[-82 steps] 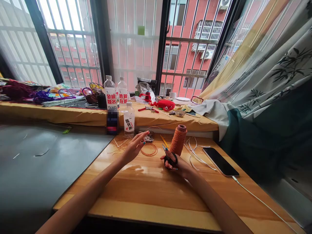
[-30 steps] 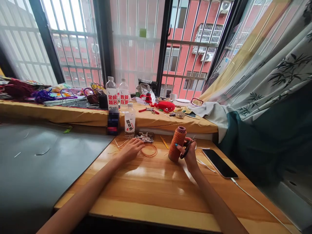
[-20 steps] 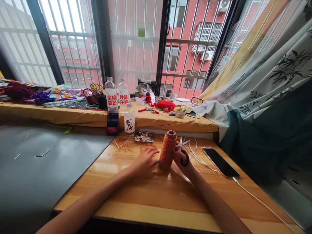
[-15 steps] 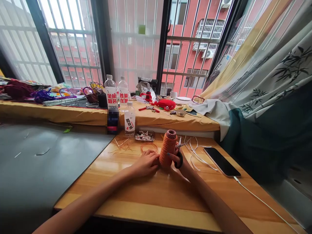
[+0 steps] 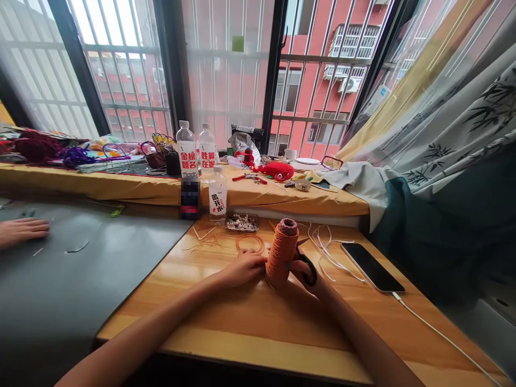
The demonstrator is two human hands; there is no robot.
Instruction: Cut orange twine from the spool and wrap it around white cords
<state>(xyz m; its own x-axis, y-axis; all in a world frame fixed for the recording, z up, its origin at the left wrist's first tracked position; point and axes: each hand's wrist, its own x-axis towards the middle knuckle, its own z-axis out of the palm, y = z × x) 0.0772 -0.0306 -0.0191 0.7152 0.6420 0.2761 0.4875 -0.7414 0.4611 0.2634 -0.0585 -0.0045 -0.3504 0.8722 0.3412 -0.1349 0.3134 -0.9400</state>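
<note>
A cone-shaped spool of orange cord (image 5: 279, 258) stands nearly upright on the wooden table, tilted a little. To its left is my left hand (image 5: 246, 267), fingers curled together against the spool's side; what they pinch, if anything, is hidden. My right hand (image 5: 302, 273) is behind and right of the spool, partly covered by it. Black-handled scissors (image 5: 309, 270) hang on that hand's fingers, blades pointing up and away. A coil of orange cord (image 5: 250, 243) lies just beyond my left hand.
White cords (image 5: 322, 244) and a charging phone (image 5: 373, 267) lie to the right. Behind are a clear tray of small parts (image 5: 242, 222) and water bottles (image 5: 217, 196). Another person's hand (image 5: 24, 232) rests on the grey surface at left. Red pliers (image 5: 250, 178) lie on the ledge.
The spool tilts a little more, and the scissors have turned in my right hand, their blades now lower. Another person's hand has come in at the left. The view has shifted slightly.
</note>
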